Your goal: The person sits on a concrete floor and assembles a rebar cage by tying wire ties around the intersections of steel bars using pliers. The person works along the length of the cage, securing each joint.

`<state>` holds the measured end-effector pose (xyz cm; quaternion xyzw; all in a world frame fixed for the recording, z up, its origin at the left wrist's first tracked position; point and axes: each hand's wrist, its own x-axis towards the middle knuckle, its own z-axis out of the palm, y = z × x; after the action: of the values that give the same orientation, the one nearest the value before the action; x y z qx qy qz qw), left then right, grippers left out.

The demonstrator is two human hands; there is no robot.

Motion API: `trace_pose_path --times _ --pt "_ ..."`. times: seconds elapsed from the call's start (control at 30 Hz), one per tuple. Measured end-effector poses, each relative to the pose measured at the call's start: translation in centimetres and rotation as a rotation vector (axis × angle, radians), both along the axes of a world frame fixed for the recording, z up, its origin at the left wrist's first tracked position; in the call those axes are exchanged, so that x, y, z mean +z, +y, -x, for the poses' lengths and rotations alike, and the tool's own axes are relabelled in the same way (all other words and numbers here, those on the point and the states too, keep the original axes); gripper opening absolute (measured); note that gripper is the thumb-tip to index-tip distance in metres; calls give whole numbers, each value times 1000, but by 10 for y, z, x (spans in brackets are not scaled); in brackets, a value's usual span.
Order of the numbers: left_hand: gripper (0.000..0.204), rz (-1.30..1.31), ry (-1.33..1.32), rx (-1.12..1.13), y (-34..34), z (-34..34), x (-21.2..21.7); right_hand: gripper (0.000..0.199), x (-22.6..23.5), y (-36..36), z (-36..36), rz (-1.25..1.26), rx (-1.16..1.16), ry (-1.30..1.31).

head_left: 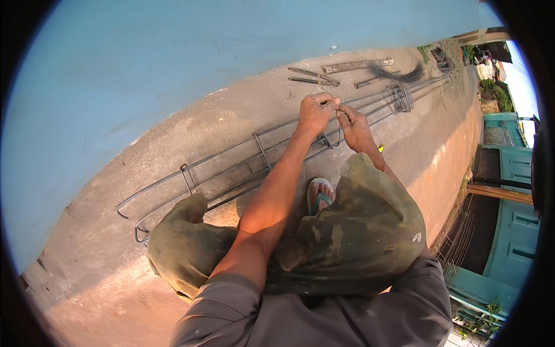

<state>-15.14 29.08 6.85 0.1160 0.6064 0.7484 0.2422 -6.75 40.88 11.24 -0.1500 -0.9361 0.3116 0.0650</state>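
In front of me lies a long rebar cage, its bars running from near left to far right with square stirrups across them. Above it, my left hand is closed in a pinch. My right hand is closed too, its fingertips meeting the left ones. A thin wire seems to be pinched between them; most of it is hidden by the fingers. Several stirrups are bunched together farther along the bars. Just beyond my hands, long-handled pincers rest on the concrete, touched by neither hand.
A flat worn bar, a short rod and a bundle of dark tie wire lie by the blue wall. My sandalled foot is beside the cage. Turquoise building fronts stand at right.
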Motion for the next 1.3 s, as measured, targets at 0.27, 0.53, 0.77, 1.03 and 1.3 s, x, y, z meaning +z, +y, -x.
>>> trace_pose_path --times 0.27,0.53,0.77,1.03,1.3 --pt "39 646 -32 -657 7 8 -60 30 -125 101 -19 -276 -8 -157" --pt "22 323 -334 136 56 -58 -106 25 -148 98 -21 -32 -6 -151" --pt "19 482 -338 11 53 -54 -74 35 -145 136 -30 -88 61 -207" --pt "20 505 -183 143 78 -65 -103 45 -118 118 -34 134 207 -81" --pt "23 479 -356 125 32 -50 -79 40 -134 233 -20 -83 -78 -13"
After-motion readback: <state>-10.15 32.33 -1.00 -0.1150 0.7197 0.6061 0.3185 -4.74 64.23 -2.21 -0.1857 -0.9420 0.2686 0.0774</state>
